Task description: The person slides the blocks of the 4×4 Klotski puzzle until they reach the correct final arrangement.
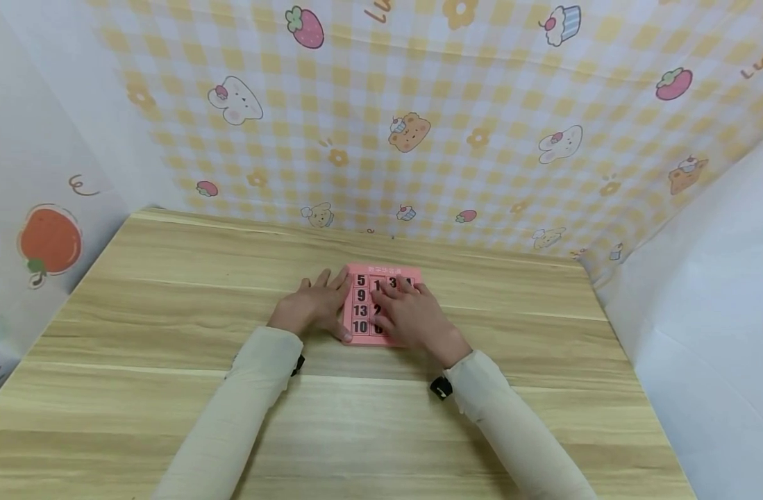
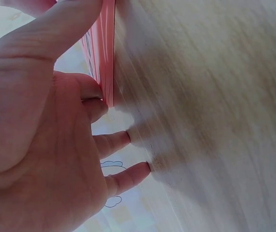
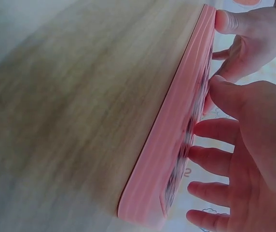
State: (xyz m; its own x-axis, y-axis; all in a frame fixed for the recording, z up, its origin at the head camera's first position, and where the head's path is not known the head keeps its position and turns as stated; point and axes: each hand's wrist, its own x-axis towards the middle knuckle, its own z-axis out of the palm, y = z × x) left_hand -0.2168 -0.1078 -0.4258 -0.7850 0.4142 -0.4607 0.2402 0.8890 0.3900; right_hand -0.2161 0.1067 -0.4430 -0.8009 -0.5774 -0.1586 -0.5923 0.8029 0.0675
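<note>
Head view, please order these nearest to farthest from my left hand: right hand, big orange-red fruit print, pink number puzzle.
1. Pink number puzzle: right, touching the left hand.
2. Right hand: over the puzzle's right side.
3. Orange-red fruit print: far left.

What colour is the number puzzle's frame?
The number puzzle's frame is pink; the head view shows it best.
</note>
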